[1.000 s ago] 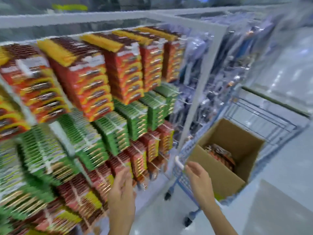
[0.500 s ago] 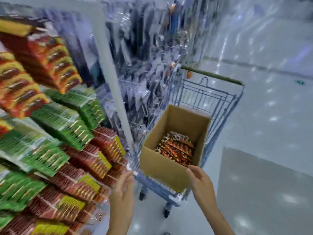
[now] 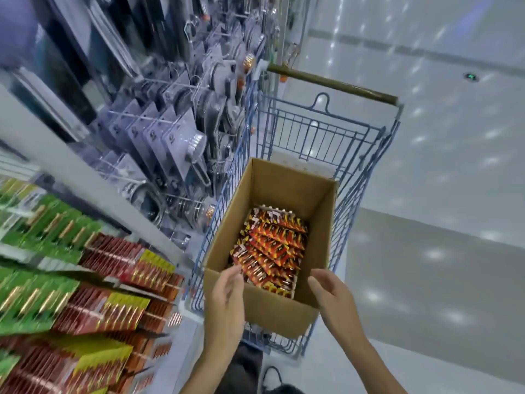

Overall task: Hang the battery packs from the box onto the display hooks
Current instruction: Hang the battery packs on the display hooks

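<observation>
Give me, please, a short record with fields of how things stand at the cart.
box: open cardboard box standing in the wire cart
contents: red battery packs stacked in its bottom
left hand: left hand open at the near rim, holding nothing
right hand: right hand open over the near right corner, holding nothing
display: green and red hung packs to the left
task state: no pack picked up yet

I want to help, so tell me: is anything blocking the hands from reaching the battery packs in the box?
Nothing visible is. The cardboard box has no lid over it, and the battery packs lie uncovered inside. The left hand and right hand are both empty at its near rim.
</observation>
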Tool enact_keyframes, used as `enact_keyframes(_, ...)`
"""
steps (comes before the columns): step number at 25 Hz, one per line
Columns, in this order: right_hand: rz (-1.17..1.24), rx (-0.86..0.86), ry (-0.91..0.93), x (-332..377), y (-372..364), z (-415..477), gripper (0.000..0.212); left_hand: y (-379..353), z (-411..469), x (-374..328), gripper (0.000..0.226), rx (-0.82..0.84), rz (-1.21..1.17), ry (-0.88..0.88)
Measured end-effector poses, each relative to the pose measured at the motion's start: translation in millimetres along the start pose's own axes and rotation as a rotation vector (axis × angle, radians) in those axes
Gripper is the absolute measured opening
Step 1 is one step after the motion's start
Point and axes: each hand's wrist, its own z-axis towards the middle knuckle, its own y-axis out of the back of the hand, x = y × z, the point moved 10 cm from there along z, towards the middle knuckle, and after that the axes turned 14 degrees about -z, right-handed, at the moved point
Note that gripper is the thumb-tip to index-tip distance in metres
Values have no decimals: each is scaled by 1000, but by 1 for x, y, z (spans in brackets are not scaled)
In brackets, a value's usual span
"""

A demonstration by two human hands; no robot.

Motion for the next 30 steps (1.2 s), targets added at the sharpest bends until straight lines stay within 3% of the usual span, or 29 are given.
enact_keyframes(6, -19, 41, -132, 17, -23, 51, 20, -34, 94, 20, 27, 53, 110, 146)
enact_keyframes(9, -11, 66, -190, 13, -35, 70, 23, -43, 133, 61, 24, -84, 50, 372)
enact_keyframes(11, -15, 89, -244, 9, -40, 87, 22, -52, 160, 105, 33, -228, -32, 579)
enact_keyframes(15, -58, 140, -291, 3, -48, 121, 23, -54, 203, 196, 47, -408, 18, 799)
enact_keyframes(22, -100, 218, -335, -20, -52, 150, 15, -57, 249, 353, 67, -548, 54, 830)
enact_keyframes(26, -127, 268, -376, -31, -64, 156, 12, -59, 230, 271, 65, -650, 86, 845)
enact_keyframes(30, -168, 298, -371, -30, -78, 164, 20, -64, 225, 268, 76, -679, 6, 885)
